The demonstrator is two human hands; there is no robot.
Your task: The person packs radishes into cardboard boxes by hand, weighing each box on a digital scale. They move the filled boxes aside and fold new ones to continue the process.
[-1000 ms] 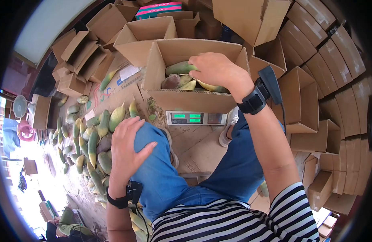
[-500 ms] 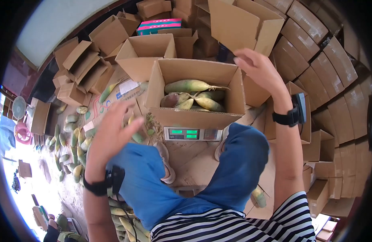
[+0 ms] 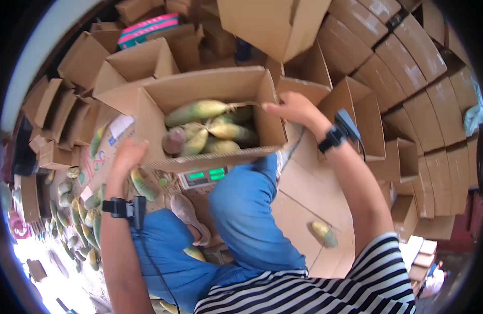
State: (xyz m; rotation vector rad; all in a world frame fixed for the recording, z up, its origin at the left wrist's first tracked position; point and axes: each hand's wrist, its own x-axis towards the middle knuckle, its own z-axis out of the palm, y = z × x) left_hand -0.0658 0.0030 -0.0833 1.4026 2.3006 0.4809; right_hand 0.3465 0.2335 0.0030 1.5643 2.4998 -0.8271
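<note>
An open cardboard box [image 3: 215,157] with several green and yellow radish-like vegetables [image 3: 202,111] in it stands tilted in front of me, over a scale with a lit green display [image 3: 202,177]. My right hand [image 3: 294,111] grips the box's right side, thumb at the rim, other fingers partly hidden. At the box's left side is my left hand [image 3: 129,156], its fingers against the cardboard and partly hidden. A black strap device sits on each wrist.
Many of the same vegetables [image 3: 76,209] lie on the floor at the left; a single one [image 3: 324,234] lies at the right. Open empty boxes [image 3: 131,68] stand behind and left. Stacked cartons [image 3: 404,63] line the right. A pink and teal box [image 3: 148,30] is at the back.
Both hands have come to the box's sides, the right one from inside it and then off its right edge. The box now sits tilted and the view has turned.
</note>
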